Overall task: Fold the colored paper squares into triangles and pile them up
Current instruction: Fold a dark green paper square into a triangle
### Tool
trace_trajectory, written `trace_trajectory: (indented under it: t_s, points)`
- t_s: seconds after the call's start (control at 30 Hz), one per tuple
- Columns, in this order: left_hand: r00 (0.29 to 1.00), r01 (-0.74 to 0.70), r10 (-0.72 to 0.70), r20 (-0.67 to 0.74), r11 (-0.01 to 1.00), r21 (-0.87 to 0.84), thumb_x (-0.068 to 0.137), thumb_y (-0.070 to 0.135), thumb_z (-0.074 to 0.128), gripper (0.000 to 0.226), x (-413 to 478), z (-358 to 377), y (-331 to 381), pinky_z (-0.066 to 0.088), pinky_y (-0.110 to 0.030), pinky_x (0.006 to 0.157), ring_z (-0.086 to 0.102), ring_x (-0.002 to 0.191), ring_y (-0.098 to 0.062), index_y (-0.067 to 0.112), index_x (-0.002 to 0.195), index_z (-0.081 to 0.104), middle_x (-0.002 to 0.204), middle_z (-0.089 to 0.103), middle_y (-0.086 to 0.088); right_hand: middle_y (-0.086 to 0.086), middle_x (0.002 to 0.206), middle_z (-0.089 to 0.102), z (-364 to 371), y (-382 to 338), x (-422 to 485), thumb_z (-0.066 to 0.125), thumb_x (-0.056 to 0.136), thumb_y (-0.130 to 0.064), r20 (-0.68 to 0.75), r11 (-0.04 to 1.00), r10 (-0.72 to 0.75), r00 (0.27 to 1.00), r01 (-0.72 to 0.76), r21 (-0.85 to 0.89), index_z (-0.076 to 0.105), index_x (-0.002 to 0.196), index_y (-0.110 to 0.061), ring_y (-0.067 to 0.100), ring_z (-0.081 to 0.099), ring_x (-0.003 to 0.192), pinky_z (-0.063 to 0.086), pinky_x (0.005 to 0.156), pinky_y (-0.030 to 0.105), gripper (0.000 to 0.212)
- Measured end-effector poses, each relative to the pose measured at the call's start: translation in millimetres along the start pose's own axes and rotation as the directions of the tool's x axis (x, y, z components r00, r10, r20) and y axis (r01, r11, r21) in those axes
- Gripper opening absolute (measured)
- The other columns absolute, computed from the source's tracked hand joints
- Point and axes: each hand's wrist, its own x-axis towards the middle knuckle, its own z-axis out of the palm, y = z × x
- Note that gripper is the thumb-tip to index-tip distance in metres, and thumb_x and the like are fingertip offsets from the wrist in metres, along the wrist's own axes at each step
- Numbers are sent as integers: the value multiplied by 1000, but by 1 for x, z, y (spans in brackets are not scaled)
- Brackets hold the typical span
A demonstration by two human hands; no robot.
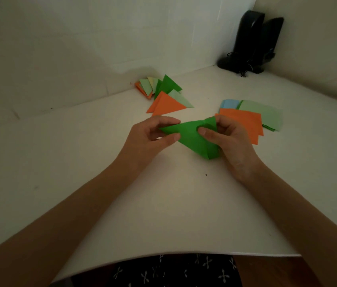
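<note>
Paper [191,137], seemingly folded, pinched: left hand [153,139], right hand [228,142].

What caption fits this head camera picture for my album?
Folding time: left hand and right hand fold green paper near finished triangles and unfolded squares.

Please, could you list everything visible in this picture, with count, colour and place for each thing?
Folded paper triangles: several, count unclear; orange, dark green, light green, pale yellow; pile by the far wall.
Flat paper squares: several, stacked; orange on top, light green and blue beside; right of the hands.
Dark green paper sheet: one; partly folded, between both hands.
Black upright devices: two; far right corner.
White table: one; under everything.
Dark patterned cloth: one; white marks; below the table's near edge.
Hands: two; left hand pinches the sheet's left corner, right hand grips its right side.
</note>
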Motion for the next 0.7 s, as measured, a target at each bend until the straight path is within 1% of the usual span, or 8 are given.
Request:
trace_trajectory:
  t_s: [0.07, 0.17, 0.3, 0.37, 0.43, 0.5, 0.57, 0.7]
  points:
    - [1000, -19, 19, -9, 1000, 1, 76, -7, 68, 34, 0, -1, -2, 46, -14, 75, 60, 82, -1, 21, 96, 64, 90, 64, 12, -3, 77, 71, 1, 1, 0, 64, 76, 3, 12, 999, -33, 999, 32, 1, 62, 86, -5, 11, 67, 73, 54, 68, 22, 13]
    - [999, -44, 44, -2, 999, 11, 75, -5, 68, 37, -1, 1, -2, 46, -13, 75, 60, 82, 1, 23, 99, 62, 94, 62, 5, -4, 76, 71, 2, 3, -1, 65, 71, 1, 26, 998, -56, 998, 55, 18, 60, 85, -5, 9, 66, 73, 54, 68, 22, 16]
    - [1000, -28, 28, -11, 1000, -1, 74, 1, 69, 31, -2, 1, 0, 46, -14, 74, 61, 82, -2, 22, 95, 64, 93, 62, 4, -2, 81, 72, 2, 3, -2, 67, 68, -4, 25, 998, -58, 998, 57, 32, 61, 88, -5, 12, 67, 77, 54, 70, 23, 21]
    - [999, -8, 8, -34, 1000, 5, 77, -2, 70, 29, -2, 1, 2, 47, -14, 72, 61, 78, 0, 21, 93, 65, 89, 64, 8, -2, 81, 72, 2, 3, -2, 67, 67, -5, 23, 998, -61, 998, 60, 23, 61, 88, -5, 12, 67, 77, 54, 70, 23, 21]
    - [998, 22, -23, -67, 1000, -10, 80, -3, 67, 23, -2, 1, 3, 52, -20, 71, 61, 74, 0, 19, 89, 66, 80, 67, 14, -3, 80, 72, 3, 3, -3, 67, 68, -5, 21, 998, -62, 998, 62, 16, 61, 87, -6, 11, 67, 76, 54, 70, 23, 20]
    - [995, 35, -35, -92, 999, -8, 81, -3, 66, 21, -2, 1, 3, 54, -24, 71, 62, 71, -2, 18, 85, 66, 74, 68, 16, -3, 79, 72, 3, 3, -4, 67, 72, 0, 15, 998, -62, 998, 62, 1, 62, 86, -7, 11, 67, 75, 54, 69, 22, 17]
    - [993, 33, -30, -116, 999, 25, 80, -2, 67, 20, -2, 1, 3, 54, -23, 68, 63, 68, -4, 18, 83, 66, 71, 69, 14, -3, 80, 71, 3, 3, -5, 65, 76, 5, 12, 998, -63, 998, 63, -24, 62, 85, -8, 11, 67, 75, 55, 69, 23, 16]
    - [989, 8, 8, -147, 994, 105, 80, 2, 69, 19, -5, 4, 3, 53, -20, 63, 65, 66, -6, 21, 81, 65, 70, 68, 13, -3, 80, 71, 2, 4, -4, 64, 79, 5, 1, 996, -72, 997, 72, -55, 62, 85, -8, 12, 67, 75, 54, 67, 23, 15]
